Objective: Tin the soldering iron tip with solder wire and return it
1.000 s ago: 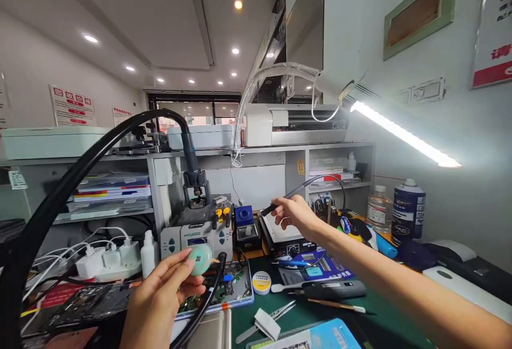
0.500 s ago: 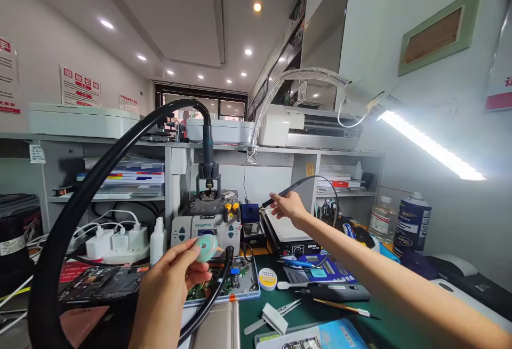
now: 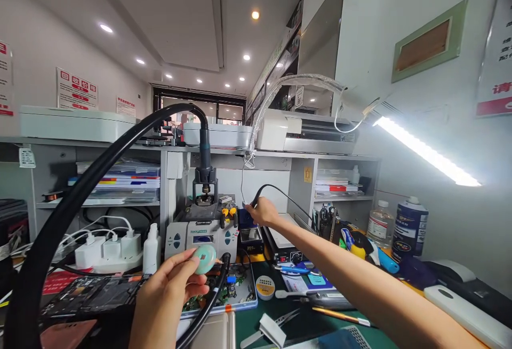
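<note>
My left hand (image 3: 168, 298) is raised over the bench and pinches a small round mint-green spool (image 3: 204, 259) between thumb and fingers. My right hand (image 3: 263, 212) reaches far forward and grips a black-handled soldering iron (image 3: 254, 198) with a black cable; its tip is down at the blue soldering station (image 3: 246, 228). Under my left hand lies a blue-edged tray holding a green circuit board (image 3: 236, 287). A thick black hose (image 3: 76, 199) loops up to the grey hot-air station (image 3: 200, 230).
A small round tin (image 3: 264, 286) and tweezers (image 3: 280, 319) lie on the green mat. A black heating plate (image 3: 285, 242) stands right of the blue station. Bottles (image 3: 411, 226) stand at the right wall under a bright lamp (image 3: 424, 151). White chargers (image 3: 108, 247) sit left.
My right hand has carried the soldering iron left and down to the blue station. The left hand has kept the spool nearly still. The view has shifted slightly.
</note>
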The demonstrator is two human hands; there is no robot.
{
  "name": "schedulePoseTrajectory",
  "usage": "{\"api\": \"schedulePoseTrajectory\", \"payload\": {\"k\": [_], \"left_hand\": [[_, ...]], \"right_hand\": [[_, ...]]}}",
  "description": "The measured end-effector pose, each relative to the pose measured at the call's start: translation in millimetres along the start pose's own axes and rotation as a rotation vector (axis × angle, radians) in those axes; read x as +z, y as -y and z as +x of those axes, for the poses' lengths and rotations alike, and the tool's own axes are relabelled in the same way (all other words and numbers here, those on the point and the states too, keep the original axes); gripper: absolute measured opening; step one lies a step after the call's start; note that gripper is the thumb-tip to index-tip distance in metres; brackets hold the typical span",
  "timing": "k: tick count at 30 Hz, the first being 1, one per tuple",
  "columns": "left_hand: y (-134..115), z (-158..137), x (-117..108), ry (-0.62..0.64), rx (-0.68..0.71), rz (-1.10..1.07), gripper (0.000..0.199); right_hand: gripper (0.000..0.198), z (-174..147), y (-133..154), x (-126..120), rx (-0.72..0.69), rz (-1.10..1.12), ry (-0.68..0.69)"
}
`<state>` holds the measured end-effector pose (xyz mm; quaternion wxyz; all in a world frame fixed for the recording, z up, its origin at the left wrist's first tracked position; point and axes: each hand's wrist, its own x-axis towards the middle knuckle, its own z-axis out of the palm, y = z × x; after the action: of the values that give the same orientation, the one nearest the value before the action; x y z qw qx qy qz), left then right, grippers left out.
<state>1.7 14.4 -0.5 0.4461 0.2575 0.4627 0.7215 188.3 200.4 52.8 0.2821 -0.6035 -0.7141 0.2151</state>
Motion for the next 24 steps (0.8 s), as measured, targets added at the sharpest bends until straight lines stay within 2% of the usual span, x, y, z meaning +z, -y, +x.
{"api": "schedulePoseTrajectory", "payload": {"k": [6,10,16,22,24], "left_hand": [[2.3,-0.5,1.5,0.021,0.015,0.047,0.060],[1.6,-5.1,4.1,0.051,0.018,0.065,0.054],[-0.1,-10.6,4.5,0.066,0.009,0.100,0.055],[-2.6,-18.0,7.0,0.080,0.033,0.123,0.048],[-3.4,-20.7,8.3,0.101,0.039,0.146,0.048]], "right_hand": [[0.032,-1.1,-2.1,-3.5,0.005,-0.055,0.081],[0.032,-4.1,-1.8,-6.5,0.032,-0.069,0.156],[0.029,-21.8,-4.8,-8.7,0.065,-0.182,0.295],[0.028,-62.6,-23.0,-9.3,-0.069,-0.400,0.594],[0.028,-74.5,-27.6,-8.6,-0.141,-0.481,0.646]]}}
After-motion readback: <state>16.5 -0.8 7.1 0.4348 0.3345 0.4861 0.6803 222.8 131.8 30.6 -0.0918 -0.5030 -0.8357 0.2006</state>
